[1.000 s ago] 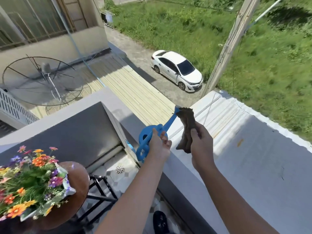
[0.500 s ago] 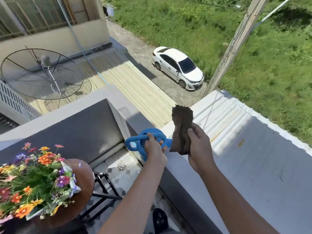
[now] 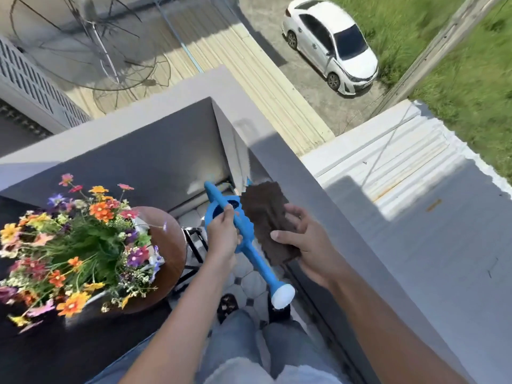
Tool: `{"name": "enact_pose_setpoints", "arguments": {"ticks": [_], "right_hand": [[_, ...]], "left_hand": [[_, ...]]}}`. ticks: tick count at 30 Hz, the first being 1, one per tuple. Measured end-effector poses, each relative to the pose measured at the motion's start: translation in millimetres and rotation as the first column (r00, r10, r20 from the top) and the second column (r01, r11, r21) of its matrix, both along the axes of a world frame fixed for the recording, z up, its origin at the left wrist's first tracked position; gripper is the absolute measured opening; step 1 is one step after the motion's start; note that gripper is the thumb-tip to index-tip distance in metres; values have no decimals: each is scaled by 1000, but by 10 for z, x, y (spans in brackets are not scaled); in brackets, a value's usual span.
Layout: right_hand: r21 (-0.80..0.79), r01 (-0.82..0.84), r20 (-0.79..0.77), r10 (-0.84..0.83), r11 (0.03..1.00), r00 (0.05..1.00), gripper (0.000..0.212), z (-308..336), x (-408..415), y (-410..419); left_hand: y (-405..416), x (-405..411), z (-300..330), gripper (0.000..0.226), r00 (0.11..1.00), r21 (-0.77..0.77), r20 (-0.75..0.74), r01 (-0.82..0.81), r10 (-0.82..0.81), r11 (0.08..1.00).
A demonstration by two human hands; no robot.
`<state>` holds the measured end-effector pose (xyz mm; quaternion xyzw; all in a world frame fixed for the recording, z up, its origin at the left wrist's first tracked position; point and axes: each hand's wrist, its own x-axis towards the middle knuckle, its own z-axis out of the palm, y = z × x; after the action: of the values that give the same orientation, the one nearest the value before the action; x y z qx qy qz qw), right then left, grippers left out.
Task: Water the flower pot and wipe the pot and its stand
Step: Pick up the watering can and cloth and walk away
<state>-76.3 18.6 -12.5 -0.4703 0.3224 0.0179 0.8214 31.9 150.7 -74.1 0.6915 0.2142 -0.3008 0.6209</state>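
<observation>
A flower pot (image 3: 88, 297) full of orange, purple and pink flowers (image 3: 74, 236) sits at the left on a round brown stand top (image 3: 169, 239) with black legs (image 3: 194, 245). My left hand (image 3: 223, 234) grips a blue watering can (image 3: 243, 236) by its handle, to the right of the stand. Its long spout slants down toward me and ends in a white rose head (image 3: 282, 295). My right hand (image 3: 303, 245) holds a dark brown cloth (image 3: 266, 217) flat, right beside the can.
A grey parapet wall (image 3: 318, 195) runs along the right and across the back of the narrow balcony. The tiled floor (image 3: 243, 275) shows between the stand and the wall. My legs in jeans (image 3: 249, 345) are below. Far below are a white car (image 3: 332, 42) and a satellite dish (image 3: 91, 42).
The view tilted down and toward the flowers. My hands came down inside the parapet. The watering can swung round, its spout now pointing down toward me, and the cloth went from hanging to lying flat.
</observation>
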Motion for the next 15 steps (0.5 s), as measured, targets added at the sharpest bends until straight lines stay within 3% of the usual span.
{"name": "enact_pose_setpoints", "arguments": {"ticks": [5,11,15], "right_hand": [[-152,-61,-212,27,987,977,22,-1196,200,221],[-423,-120,-381,-56,898,923,31,-3011,353,325],[-423,-159,-428,-42,892,903,21,-4124,448,298]], "left_hand": [[331,142,-1248,41,995,225,-8,103,-104,969],[546,193,-3032,45,976,366,-91,215,-196,905],[551,246,-4201,44,962,413,-162,267,-218,871]]}}
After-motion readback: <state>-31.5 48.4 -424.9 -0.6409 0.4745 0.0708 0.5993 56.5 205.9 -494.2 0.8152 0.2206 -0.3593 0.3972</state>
